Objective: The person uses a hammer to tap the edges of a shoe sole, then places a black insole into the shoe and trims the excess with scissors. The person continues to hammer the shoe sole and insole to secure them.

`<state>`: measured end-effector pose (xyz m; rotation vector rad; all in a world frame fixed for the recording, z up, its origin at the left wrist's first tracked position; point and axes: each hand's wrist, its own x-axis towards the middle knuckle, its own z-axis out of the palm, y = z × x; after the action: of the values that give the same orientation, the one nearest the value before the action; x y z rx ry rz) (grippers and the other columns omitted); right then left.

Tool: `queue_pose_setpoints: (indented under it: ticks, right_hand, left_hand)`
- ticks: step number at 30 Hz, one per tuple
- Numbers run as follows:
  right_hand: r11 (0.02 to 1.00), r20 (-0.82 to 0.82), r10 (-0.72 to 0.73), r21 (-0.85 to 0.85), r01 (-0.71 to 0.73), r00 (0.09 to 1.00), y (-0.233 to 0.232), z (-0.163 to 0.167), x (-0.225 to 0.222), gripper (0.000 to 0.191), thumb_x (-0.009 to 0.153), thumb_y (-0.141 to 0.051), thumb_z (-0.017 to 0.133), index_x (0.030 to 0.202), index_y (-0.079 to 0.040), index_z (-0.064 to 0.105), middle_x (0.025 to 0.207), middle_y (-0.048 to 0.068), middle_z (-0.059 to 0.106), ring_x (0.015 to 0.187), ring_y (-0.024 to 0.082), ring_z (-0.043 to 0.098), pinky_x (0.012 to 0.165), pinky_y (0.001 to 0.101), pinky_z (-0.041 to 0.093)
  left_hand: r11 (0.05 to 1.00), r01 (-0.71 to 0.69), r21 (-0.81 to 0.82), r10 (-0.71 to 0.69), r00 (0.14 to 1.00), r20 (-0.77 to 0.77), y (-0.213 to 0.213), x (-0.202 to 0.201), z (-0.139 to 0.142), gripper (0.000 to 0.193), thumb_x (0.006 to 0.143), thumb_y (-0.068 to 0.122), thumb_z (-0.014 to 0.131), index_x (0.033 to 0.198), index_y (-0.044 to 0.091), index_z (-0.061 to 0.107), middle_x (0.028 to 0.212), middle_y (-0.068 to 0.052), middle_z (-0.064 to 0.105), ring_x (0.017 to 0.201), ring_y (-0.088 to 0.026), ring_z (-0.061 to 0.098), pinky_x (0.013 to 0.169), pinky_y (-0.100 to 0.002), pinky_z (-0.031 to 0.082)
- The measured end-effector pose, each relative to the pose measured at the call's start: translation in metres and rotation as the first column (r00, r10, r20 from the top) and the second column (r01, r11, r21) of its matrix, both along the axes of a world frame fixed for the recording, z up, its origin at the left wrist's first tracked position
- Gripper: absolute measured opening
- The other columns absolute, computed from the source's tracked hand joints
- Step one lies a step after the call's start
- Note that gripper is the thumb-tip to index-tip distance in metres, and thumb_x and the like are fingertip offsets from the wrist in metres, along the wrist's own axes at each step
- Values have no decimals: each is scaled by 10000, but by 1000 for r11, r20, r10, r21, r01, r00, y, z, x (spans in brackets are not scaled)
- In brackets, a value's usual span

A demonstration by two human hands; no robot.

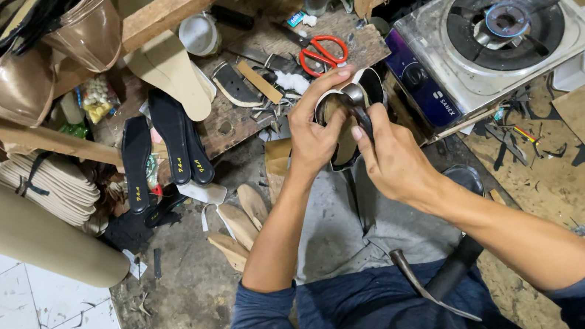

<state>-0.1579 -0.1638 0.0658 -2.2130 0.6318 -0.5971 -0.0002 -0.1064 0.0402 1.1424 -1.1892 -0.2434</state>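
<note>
So the person had both hands up over the lap, working on a shoe part, a tan sole piece with a shiny strap looped over it, held just in front of the cluttered workbench. The left hand was wrapped around it, fingers curled shut, thumb stretched over the top edge. The right hand was pinching a dark metal tool between thumb and forefinger, tip pressed right against the strap.

What worried me: the tool tip sat very close to the left thumb, so one slip off that glossy strap would probably jab it. Pressing too hard could likely scratch or crease the strap too. There was also a curved blade lying loose across the lap, pointing outward, and I'd guess any shift of the legs could send it sliding. The gas stove stood just beside the right arm, red scissors behind.
</note>
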Motion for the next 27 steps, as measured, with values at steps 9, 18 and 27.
queue_pose_setpoints:
  ticks: [9, 18, 27]
  right_hand:
    - [989, -179, 116, -65, -129, 977, -8, 44, -7, 265, 1044, -198, 520, 1091, 34, 400, 763, 321, 614, 755, 549, 599, 640, 587, 449]
    - [980, -260, 155, -84, -182, 953, -2, 65, -17, 281, 1034, -205, 534, 1055, 39, 395, 748, 331, 619, 774, 554, 605, 653, 601, 459]
    - [980, -139, 92, -161, -114, 986, 11, 27, -11, 256, 1022, -155, 546, 1109, 28, 389, 826, 321, 649, 756, 551, 614, 641, 611, 463]
  left_hand:
    - [1000, -26, -17, 26, 1000, 12, 3, 0, 5, 458, 842, -183, 671, 1255, 11, 649, 1342, -127, 693, 1308, -226, 647, 1161, -339, 486]
    - [999, -37, -13, 37, 999, 38, 13, -6, 9, 486, 833, -175, 641, 1272, 33, 648, 1362, -112, 691, 1331, -225, 649, 1154, -329, 504]
    - [901, 427, 76, -327, 785, -526, 23, 20, 11, 465, 922, 49, 566, 1376, -6, 654, 1325, -70, 713, 1244, -159, 646, 1145, -260, 450]
